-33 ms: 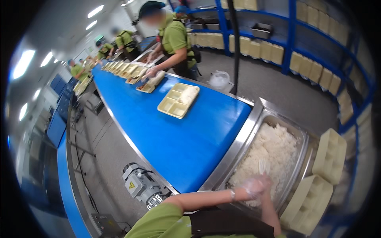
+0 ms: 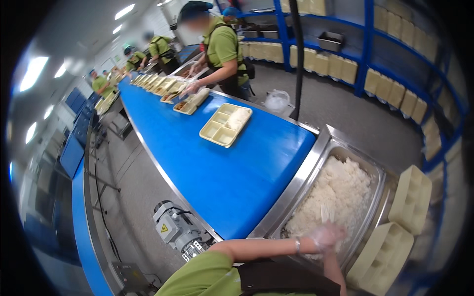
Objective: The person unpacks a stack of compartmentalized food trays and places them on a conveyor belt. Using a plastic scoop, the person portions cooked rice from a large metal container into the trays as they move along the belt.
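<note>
Both my hands meet over the near part of a steel pan (image 2: 380,185) of white rice (image 2: 340,185). My left hand (image 2: 322,237), in a clear glove, reaches across from the left with a bracelet at its wrist; blur hides how its fingers lie. My right hand (image 2: 330,247) comes up from below and is mostly covered by the left. From the hands sticks a white fork (image 2: 327,212), its tines over the rice. My right hand appears closed on its handle, which is hidden. On the blue conveyor belt (image 2: 232,182) a pale compartment tray (image 2: 211,129) holds rice in one section.
Pale empty trays (image 2: 382,259) stand right of the pan. Beyond the belt a co-worker (image 2: 224,49) handles filled trays (image 2: 186,104); other people work farther along. A motor (image 2: 173,224) sits below the belt. Blue shelves (image 2: 368,44) with stacked trays line the back.
The whole view has shifted slightly. My hands have drawn back a little toward me over the rice, and more of the fork's tines shows. The tray on the belt looks the same.
</note>
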Demonstrator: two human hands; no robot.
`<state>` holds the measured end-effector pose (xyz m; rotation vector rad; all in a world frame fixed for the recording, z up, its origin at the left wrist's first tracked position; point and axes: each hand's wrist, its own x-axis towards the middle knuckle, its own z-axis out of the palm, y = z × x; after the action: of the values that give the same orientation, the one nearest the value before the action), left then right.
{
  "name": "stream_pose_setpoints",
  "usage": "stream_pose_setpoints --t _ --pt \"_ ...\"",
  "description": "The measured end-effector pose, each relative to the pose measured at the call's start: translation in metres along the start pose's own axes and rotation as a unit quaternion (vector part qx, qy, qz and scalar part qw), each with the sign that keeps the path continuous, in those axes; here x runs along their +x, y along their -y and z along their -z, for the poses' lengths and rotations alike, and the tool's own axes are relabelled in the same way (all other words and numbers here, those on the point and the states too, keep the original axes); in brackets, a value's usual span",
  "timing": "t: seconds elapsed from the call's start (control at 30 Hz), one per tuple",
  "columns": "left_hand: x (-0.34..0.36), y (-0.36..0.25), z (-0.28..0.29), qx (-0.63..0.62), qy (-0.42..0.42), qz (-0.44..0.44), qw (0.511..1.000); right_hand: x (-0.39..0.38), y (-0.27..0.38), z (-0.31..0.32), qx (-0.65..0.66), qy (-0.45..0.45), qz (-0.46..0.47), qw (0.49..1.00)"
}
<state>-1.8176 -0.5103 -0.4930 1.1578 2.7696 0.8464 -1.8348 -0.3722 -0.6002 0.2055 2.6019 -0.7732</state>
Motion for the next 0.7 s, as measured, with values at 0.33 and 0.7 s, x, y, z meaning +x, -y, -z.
stream_pose_setpoints --t 0.33,0.7 --pt "0.087 -0.127 -0.111 0.013 0.128 -0.269 0.955 -0.006 -0.078 -0.034 0.255 0.126 -0.004 0.959" --pt "0.076 -0.128 -0.105 -0.091 0.160 -0.228 0.956 0.036 -0.041 -0.092 0.598 0.069 -0.088 0.793"
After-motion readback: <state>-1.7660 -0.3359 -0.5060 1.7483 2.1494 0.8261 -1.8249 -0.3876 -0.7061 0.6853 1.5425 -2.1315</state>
